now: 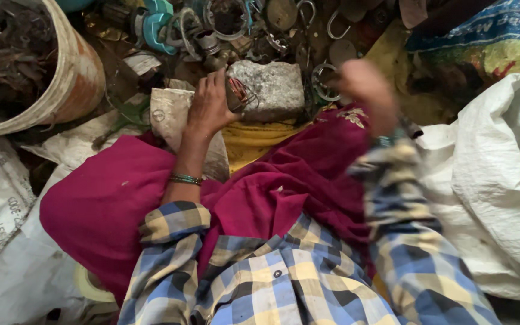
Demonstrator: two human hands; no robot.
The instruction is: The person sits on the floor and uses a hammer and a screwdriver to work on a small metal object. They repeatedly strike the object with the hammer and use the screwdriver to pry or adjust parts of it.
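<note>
My left hand (210, 103) grips a small dark metal part with thin reddish wires (241, 95) sticking out of it, held against the left edge of a grey stone block (272, 87). My right hand (365, 90) is raised to the right of the block and is blurred; its fingers look curled, and whether it holds anything cannot be told. Both arms wear blue and yellow checked sleeves, with bangles at the wrists. Magenta cloth (296, 174) covers my lap below the block.
A pile of scrap metal rings, hooks and teal plastic parts (224, 27) lies behind the block. A worn round bucket of scrap (73, 78) stands at the upper left. White woven sacks (489, 180) lie at the right and lower left.
</note>
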